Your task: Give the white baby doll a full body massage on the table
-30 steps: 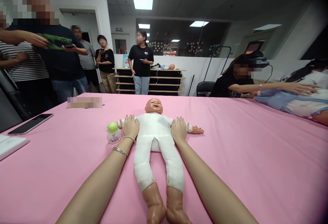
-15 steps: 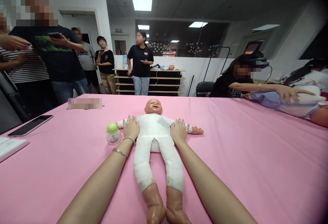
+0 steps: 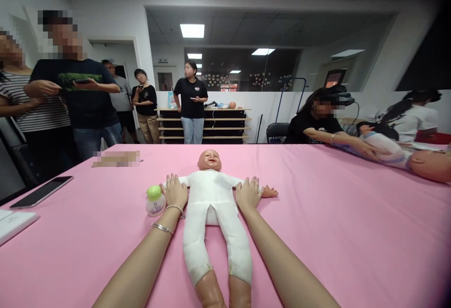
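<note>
A baby doll [image 3: 210, 200] with a white cloth body lies on its back, its head away from me and its arms spread. My left hand [image 3: 175, 190] rests flat over the doll's arm on the left, fingers stretched out. Across from it, my right hand [image 3: 248, 192] lies over the other arm, its fingers extended too; the doll's small hand [image 3: 270, 191] shows beyond it. Close by my left hand stands a small white bottle [image 3: 155, 203] with a green cap. The doll's feet are cut off by the lower picture edge.
A pink cloth [image 3: 317, 223] covers the table. At the left lie a phone [image 3: 42, 192], a white box [image 3: 16, 225] and a partly blurred flat brown item [image 3: 116, 158]. To the right, a co-worker [image 3: 315, 124] handles another doll [image 3: 385, 147]. Several people stand behind the table.
My view has tilted up, so the scene sits lower. My hands have slid slightly outward along the doll's arms. The co-worker's doll has shifted, its head now showing.
</note>
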`<state>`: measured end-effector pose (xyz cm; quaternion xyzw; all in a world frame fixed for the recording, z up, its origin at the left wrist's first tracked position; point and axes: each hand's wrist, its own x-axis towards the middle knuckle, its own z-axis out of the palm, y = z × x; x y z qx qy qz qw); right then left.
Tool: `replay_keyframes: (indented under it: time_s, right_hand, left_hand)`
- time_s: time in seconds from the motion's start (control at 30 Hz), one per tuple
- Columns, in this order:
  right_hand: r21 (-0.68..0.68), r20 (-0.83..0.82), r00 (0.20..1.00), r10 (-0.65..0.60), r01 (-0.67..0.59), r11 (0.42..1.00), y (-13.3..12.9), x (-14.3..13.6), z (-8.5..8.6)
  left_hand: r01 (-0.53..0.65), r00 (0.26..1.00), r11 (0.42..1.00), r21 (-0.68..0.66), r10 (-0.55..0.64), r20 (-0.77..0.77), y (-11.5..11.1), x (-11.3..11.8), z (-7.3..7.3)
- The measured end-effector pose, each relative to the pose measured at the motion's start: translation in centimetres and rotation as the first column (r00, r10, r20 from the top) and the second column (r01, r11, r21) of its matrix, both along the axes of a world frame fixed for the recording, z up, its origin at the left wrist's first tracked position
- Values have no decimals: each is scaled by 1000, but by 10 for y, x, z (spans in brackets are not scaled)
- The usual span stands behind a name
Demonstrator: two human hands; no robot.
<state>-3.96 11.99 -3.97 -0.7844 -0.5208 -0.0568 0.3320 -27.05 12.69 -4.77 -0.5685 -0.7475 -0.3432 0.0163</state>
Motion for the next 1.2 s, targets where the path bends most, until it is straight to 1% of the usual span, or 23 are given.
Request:
replay_keyframes:
  time_s: [0.07,0.13,0.17,0.23,0.3,0.33,0.37,0.4,0.47,0.53,0.6,0.63,0.73,0.8,0.83,0.9,0.97,1.03,1.07,1.1,1.13,1.17,1.2]
  right_hand:
    - [60,-107,986,129,-123,991,-1,2,5]
    - [135,-181,911,372,-351,927,-6,4,11]
    - [158,-207,835,510,-486,860,-11,4,14]
    - [142,-269,617,740,-734,664,-26,6,21]
    - [93,-357,388,850,-890,446,-47,6,26]
    - [92,-401,290,869,-931,353,-59,7,29]
    - [121,-444,208,871,-950,289,-70,7,31]
    - [180,-484,150,862,-947,266,-79,7,33]
    - [315,-556,100,825,-894,320,-94,6,36]
    - [350,-569,136,811,-853,388,-104,4,37]
    - [223,-475,219,852,-907,358,-110,1,38]
    - [113,-390,254,885,-941,319,-114,0,39]
    - [-199,-166,280,946,-949,246,-125,-4,45]
    - [-312,-145,250,957,-930,196,-133,-4,54]
    - [-351,-165,222,961,-924,153,-136,-3,59]
    - [-396,-245,129,961,-918,22,-142,4,71]
    - [-374,-410,2,912,-912,-166,-145,12,81]
    - [-262,-642,-137,755,-886,-383,-146,19,87]
    - [-173,-734,-186,653,-878,-445,-145,21,87]
    - [-84,-782,-218,584,-891,-445,-144,22,87]
    - [-14,-786,-226,576,-924,-382,-142,21,84]
    - [34,-751,-199,630,-964,-264,-140,19,81]
    - [59,-686,-128,717,-991,-120,-138,16,77]
  left_hand:
    - [112,984,991,69,-120,133,-5,0,4]
    - [301,898,940,158,-336,286,-17,1,10]
    - [413,820,891,188,-454,347,-27,2,13]
    - [633,641,755,173,-635,431,-51,3,19]
    - [801,507,591,98,-756,415,-80,3,22]
    - [845,457,528,85,-796,398,-93,2,23]
    - [880,406,469,73,-825,394,-104,0,23]
    - [895,370,438,82,-833,412,-113,-2,23]
    - [871,335,464,164,-803,494,-124,-6,23]
    - [801,345,544,249,-760,550,-128,-10,25]
    - [783,392,571,247,-760,518,-128,-12,26]
    - [811,415,549,200,-782,465,-128,-13,27]
    - [907,414,420,-28,-876,249,-130,-13,25]
    - [927,368,350,-135,-918,150,-132,-14,25]
    - [933,345,323,-159,-930,131,-134,-15,27]
    - [953,275,246,-177,-948,163,-138,-17,34]
    - [978,177,136,-155,-941,289,-143,-20,45]
    - [996,59,22,-82,-872,486,-147,-24,56]
    - [999,5,-14,-29,-812,584,-149,-26,61]
    - [999,-33,-25,21,-755,655,-150,-28,64]
    - [998,-46,-6,60,-719,693,-150,-30,66]
    - [995,-29,43,85,-713,701,-149,-32,66]
    - [988,21,121,100,-734,679,-148,-33,65]
